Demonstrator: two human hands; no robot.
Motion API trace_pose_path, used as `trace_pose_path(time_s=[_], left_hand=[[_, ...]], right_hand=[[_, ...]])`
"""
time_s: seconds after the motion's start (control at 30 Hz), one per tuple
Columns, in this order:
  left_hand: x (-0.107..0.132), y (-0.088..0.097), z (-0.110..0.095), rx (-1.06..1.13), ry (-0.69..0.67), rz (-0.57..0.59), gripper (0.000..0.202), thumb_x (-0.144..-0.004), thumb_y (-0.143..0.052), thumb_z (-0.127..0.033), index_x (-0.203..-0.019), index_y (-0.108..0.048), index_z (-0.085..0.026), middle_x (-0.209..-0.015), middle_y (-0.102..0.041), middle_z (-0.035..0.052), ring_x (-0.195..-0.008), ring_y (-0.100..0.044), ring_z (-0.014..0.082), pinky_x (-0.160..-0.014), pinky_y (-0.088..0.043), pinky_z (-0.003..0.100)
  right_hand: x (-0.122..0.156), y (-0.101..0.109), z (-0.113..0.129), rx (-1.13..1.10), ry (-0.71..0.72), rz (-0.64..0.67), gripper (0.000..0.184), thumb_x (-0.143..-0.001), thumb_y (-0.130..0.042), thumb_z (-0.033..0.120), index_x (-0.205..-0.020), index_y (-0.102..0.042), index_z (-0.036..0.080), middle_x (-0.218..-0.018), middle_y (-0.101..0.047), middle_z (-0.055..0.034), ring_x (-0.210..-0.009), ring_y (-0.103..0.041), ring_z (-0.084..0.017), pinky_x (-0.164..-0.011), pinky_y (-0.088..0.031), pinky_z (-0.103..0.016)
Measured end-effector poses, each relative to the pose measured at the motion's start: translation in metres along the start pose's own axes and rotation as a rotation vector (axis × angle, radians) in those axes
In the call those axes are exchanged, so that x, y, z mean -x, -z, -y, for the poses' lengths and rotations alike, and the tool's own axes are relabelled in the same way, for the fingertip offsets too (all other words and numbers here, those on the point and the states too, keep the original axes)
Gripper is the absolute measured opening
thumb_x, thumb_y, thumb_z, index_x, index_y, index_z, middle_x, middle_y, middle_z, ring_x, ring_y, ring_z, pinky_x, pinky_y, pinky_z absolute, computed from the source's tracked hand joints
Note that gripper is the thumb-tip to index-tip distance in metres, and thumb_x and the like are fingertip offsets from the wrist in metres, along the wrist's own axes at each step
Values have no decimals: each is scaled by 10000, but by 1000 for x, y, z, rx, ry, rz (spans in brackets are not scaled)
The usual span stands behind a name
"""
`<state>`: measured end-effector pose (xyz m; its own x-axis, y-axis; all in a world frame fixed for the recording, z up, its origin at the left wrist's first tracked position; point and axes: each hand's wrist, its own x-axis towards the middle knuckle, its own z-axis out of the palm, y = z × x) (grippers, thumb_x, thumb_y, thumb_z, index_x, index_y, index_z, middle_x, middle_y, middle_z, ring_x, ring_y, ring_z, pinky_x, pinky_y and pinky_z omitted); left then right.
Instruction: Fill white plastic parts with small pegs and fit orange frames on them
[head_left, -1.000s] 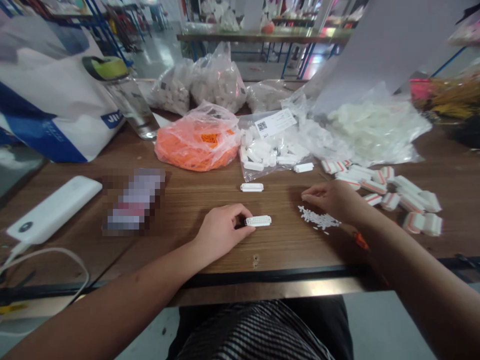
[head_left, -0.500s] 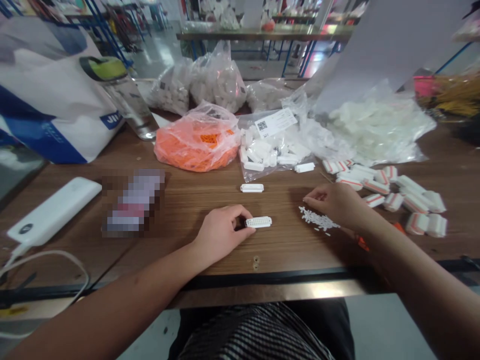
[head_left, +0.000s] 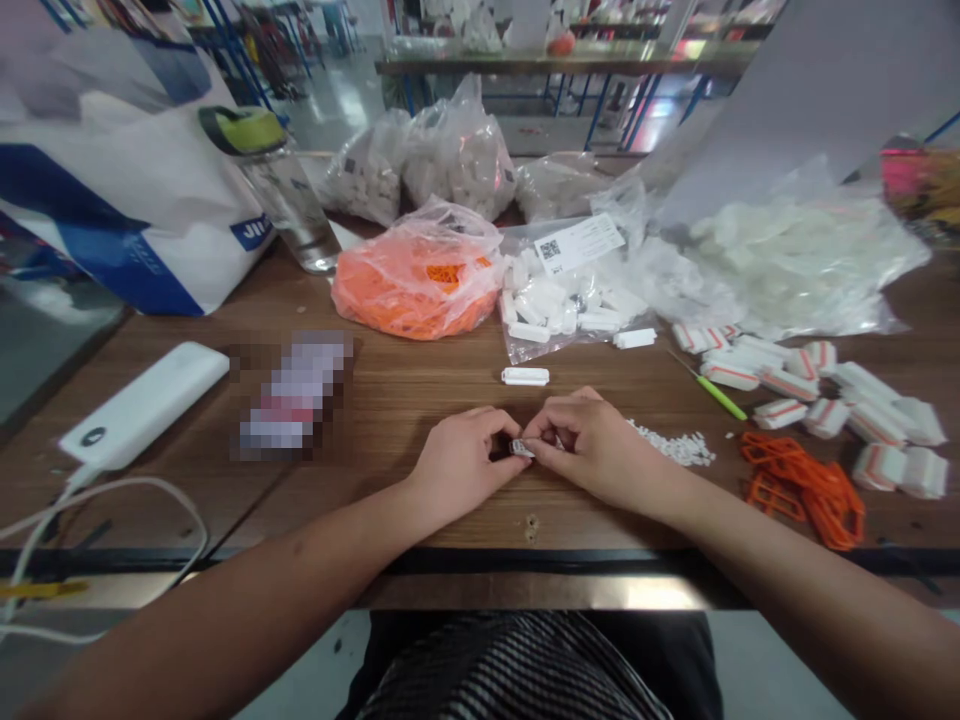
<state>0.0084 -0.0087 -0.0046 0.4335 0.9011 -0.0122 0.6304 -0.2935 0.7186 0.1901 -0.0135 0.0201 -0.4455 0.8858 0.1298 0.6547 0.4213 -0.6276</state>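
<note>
My left hand (head_left: 461,462) pinches one end of a small white plastic connector (head_left: 520,448) lying on the wooden table (head_left: 405,390). My right hand (head_left: 592,445) has its fingers closed over the connector's other end, mostly covering it. Whether a small pin sits in those fingertips is hidden. A second white connector (head_left: 525,376) lies just beyond my hands. A little heap of tiny white pins (head_left: 675,446) sits to the right of my right hand.
An orange-filled bag (head_left: 420,285), an open bag of white connectors (head_left: 570,300) and more bags stand behind. Finished orange-striped connectors (head_left: 810,385), loose orange clips (head_left: 802,485) and a green tool (head_left: 716,395) lie right. A white power bank (head_left: 142,405) with cable and a bottle (head_left: 281,195) are left.
My right hand left the heap of pins and came left onto the connector that my left hand holds. The view shifted, so orange clips and a green tool now show.
</note>
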Motion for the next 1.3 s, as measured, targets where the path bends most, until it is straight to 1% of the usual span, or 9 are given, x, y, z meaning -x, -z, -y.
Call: trace_pose_path(time_s=[0.23,0.47,0.57,0.63,0.73,0.87,1.0,1.17,1.3], left_hand=[[0,0,1,6,0,7,84,-751,-702,-252,-817,-683,-204,-659,-549,-32,-598,-487,124,-548,-342,242],[-1,2,-1,18,21,13,148,-707,-696,-152,-839,-710,-217,-639,-545,-44,-567,-463,115,-568,-354,246],[-1,2,-1,19,19,-5,115,-722,-693,-176,-827,-711,-219,-626,-544,-46,-567,-463,112,-568,-355,242],[-1,1,0,12,15,-19,80,-739,-699,-228,-818,-710,-219,-625,-545,-43,-573,-469,115,-570,-357,243],[-1,1,1,6,6,-14,91,-742,-712,-260,-825,-707,-224,-632,-550,-40,-582,-475,118,-578,-363,246],[-2,1,1,-3,-1,-17,83,-737,-715,-249,-816,-702,-228,-628,-550,-42,-581,-470,117,-591,-366,250],[-2,2,0,-4,5,-16,79,-735,-715,-246,-810,-700,-226,-616,-538,-48,-569,-457,113,-587,-356,248],[-2,3,0,-12,16,-9,87,-738,-712,-261,-818,-702,-227,-602,-512,-53,-543,-432,106,-566,-336,244],[-2,3,0,-15,23,-9,88,-736,-707,-262,-815,-702,-223,-599,-507,-52,-537,-424,106,-553,-325,243]], right_hand=[[1,2,-5,140,149,25,139,-853,-556,187,-751,-651,189,-676,-628,7,-623,-535,-121,-744,-381,-330],[14,-16,11,624,400,-102,295,-897,-462,141,-694,-676,133,-680,-620,-62,-667,-517,-180,-742,-340,-374],[18,-13,12,525,321,-112,291,-915,-456,185,-770,-705,145,-686,-635,-51,-673,-534,-173,-730,-352,-364],[21,2,2,371,214,-114,270,-920,-472,235,-832,-722,183,-698,-658,-32,-688,-564,-164,-733,-373,-350],[25,36,-33,225,-33,-152,222,-874,-532,283,-798,-730,217,-733,-696,-17,-677,-607,-151,-712,-418,-326],[31,67,-83,105,-271,28,209,-781,-601,383,-744,-730,222,-724,-706,-15,-635,-626,-148,-607,-457,-283],[29,69,-94,149,-262,145,210,-768,-578,339,-723,-747,222,-732,-723,-28,-648,-637,-155,-625,-465,-285],[19,68,-77,426,-140,191,215,-740,-536,205,-673,-738,233,-719,-740,-29,-642,-640,-173,-644,-429,-316],[7,70,-67,500,-173,300,175,-662,-539,163,-567,-674,221,-592,-689,-6,-534,-586,-148,-569,-382,-296]])
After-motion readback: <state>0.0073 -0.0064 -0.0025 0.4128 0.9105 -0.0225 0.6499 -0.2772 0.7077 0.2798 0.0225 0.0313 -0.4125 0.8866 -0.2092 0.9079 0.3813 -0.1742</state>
